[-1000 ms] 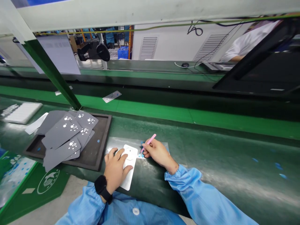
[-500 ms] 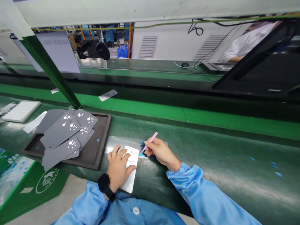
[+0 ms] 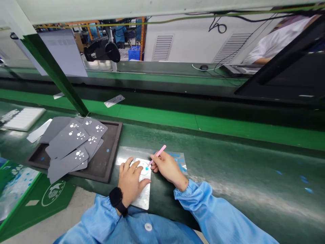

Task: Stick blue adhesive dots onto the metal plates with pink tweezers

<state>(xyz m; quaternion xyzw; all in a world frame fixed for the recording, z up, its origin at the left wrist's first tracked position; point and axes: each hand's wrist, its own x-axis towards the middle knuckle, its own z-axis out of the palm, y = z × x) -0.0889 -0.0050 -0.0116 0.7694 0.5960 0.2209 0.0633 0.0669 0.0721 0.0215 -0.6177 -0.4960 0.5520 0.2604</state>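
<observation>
My left hand (image 3: 131, 181) lies with fingers spread on a white rectangular plate (image 3: 144, 196), holding it flat on the green bench. Pink tweezers (image 3: 160, 150) are pinched in my right hand (image 3: 169, 168), just right of the plate. Their tip meets a small blue piece (image 3: 147, 168) over the plate's round area. Under and behind the hands is a clear film strip (image 3: 181, 161) with blue pieces at its right end.
A dark tray (image 3: 115, 142) of overlapping grey cards (image 3: 67, 140) stands at left. Beyond it are a white block (image 3: 24, 118) and a green post (image 3: 56, 74). A black monitor (image 3: 299, 74) is at upper right; a person's white sleeve (image 3: 271, 44) shows behind it.
My right hand and the tweezers have moved left, from the film strip to the plate, with a blue piece now at the tip. More of the strip's right end shows.
</observation>
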